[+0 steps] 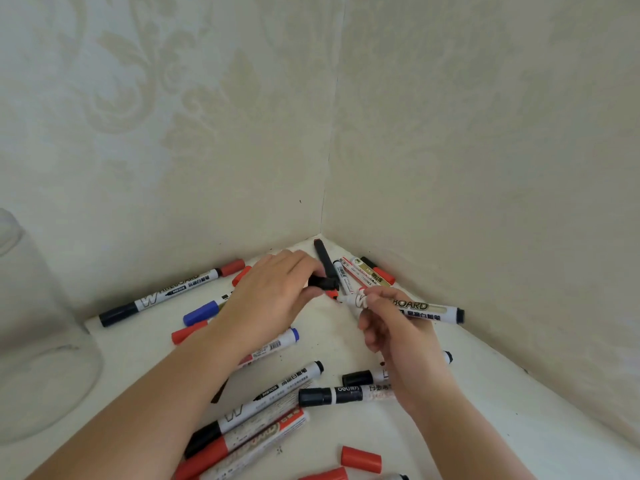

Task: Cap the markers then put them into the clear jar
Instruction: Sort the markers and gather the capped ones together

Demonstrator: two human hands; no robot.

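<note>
Closest to the viewer, a loose red cap (361,459) lies on the white worktop (485,410), just right of a heap of capped markers (249,424) with red and black ends. Both forearms reach from the bottom edge toward the corner where two patterned walls (485,133) meet. The left hand (273,292) curls its fingers round a black cap (320,282), holding it just above the surface. The right hand (391,327) pinches a white whiteboard marker (415,308) near its bare tip, the barrel lying almost level with its black tail pointing right; the tip points toward the black cap, the two close but apart. Behind the hands, more markers crowd into the corner, among them a dark one (325,261) angled toward the wall. Along the left wall lies a long marker with a dark cap and red tail (169,292). The clear jar (38,341) stands at the far left edge, well apart from both hands.
</note>
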